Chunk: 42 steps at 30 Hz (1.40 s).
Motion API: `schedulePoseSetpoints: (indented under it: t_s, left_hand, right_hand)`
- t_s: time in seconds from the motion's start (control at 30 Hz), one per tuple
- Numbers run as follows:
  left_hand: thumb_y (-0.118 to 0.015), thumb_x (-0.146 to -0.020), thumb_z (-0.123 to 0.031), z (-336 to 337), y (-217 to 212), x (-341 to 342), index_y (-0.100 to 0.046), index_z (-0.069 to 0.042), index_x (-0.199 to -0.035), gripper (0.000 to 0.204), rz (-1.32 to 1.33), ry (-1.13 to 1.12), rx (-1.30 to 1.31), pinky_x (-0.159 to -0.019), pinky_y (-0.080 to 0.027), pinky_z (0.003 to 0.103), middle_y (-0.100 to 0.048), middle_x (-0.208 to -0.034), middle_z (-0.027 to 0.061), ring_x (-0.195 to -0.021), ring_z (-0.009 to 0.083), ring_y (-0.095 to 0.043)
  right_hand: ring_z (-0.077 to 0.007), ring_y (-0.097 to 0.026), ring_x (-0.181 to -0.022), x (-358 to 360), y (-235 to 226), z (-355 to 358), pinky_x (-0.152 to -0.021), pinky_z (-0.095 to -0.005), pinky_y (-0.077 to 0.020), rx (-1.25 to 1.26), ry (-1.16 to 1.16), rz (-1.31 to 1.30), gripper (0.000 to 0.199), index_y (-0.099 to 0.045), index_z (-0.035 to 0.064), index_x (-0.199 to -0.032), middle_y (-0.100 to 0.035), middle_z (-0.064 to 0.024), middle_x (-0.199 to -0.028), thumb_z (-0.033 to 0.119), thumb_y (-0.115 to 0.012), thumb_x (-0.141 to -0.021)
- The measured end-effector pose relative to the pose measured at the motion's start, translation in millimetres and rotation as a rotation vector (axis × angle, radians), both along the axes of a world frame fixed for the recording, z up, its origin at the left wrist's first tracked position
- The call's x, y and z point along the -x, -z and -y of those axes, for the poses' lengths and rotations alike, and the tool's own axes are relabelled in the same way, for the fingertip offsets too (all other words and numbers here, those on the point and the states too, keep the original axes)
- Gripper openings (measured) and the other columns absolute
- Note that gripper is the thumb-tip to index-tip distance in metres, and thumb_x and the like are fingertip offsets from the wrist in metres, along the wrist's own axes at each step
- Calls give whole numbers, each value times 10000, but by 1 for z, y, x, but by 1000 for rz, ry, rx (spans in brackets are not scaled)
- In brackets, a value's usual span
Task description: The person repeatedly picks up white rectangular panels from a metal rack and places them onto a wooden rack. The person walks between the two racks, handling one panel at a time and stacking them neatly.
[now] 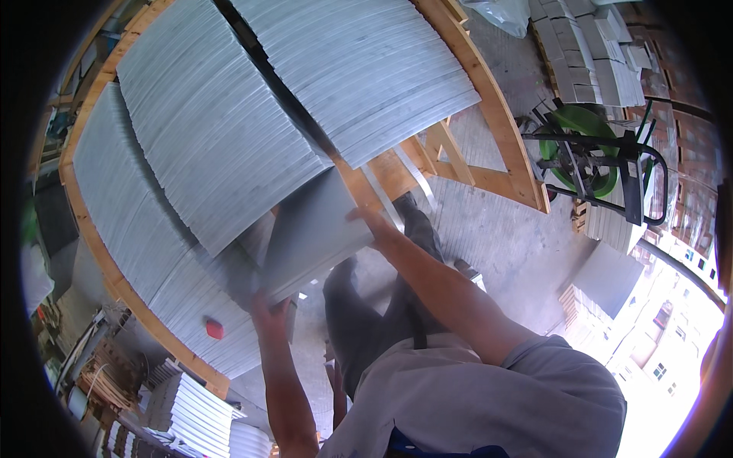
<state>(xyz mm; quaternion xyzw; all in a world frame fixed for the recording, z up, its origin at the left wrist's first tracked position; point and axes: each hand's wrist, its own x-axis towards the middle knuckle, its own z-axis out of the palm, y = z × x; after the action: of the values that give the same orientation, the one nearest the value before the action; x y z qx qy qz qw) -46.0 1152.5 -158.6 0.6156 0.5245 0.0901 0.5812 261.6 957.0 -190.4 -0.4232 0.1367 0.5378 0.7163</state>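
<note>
I hold a grey square stone tile [309, 233] flat between both hands, in front of a wooden crate [508, 145] packed with upright grey tiles [206, 137]. My left hand [263, 305] grips the tile's near lower corner. My right hand [368, 221] grips its far right edge, close to the crate's wooden rail. A second row of tiles [366, 69] stands in the same crate to the right. My grey trousers and shoes show below the tile.
A green wheelbarrow [584, 149] with a black frame stands on the concrete floor at right. Pallets of stacked pale blocks [588, 53] lie beyond it. More tile stacks [195, 412] sit at lower left. A small red object [214, 329] lies on the tiles.
</note>
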Motion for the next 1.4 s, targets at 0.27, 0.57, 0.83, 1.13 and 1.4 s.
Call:
schedulePoseSetpoints:
  t_s: [0.27,0.57,0.83,1.13,1.4]
  left_hand:
    - [-668,-725,-180,-12,20,13,-491,-8,-1070,425,135,-354,285,-833,-455,499,-537,-1064,166,-1007,338,-525]
    - [-579,-836,-223,-18,-44,-58,-363,-10,-1228,496,505,-640,493,-911,-426,496,-483,-1172,188,-1122,327,-465]
    - [-423,-908,-397,-50,-85,-158,-170,69,-1292,655,415,-967,344,-888,-474,401,-403,-1211,276,-1098,352,-477]
    - [-466,-886,-152,-61,-17,-122,-132,-34,-1374,603,-106,-426,-240,-878,-479,354,-361,-1296,236,-1095,323,-487]
    - [-477,-875,-264,-76,4,-108,-187,-94,-1383,609,-63,-454,-148,-926,-415,385,-330,-1339,156,-1169,303,-402]
  right_hand:
    - [-175,-548,-911,1,-12,-2,-767,-296,-463,17,-188,457,325,-510,36,-1059,-555,-113,-954,-18,-617,-756]
    - [-315,-547,-1000,-23,-44,-57,-780,-445,-488,40,27,-109,637,-418,40,-1234,-522,-164,-1129,555,-360,-862]
    - [-423,-491,-1067,-37,-14,-89,-863,-491,-447,16,265,-640,891,-220,-122,-1295,-425,-311,-1203,640,-298,-842]
    - [-318,-607,-909,7,17,31,-708,-391,-532,366,-31,-318,648,-393,-96,-1161,-551,-221,-1066,446,-518,-829]
    - [-277,-622,-810,11,64,200,-669,-368,-521,510,-267,-136,417,-503,-49,-1026,-591,-200,-968,327,-525,-848]
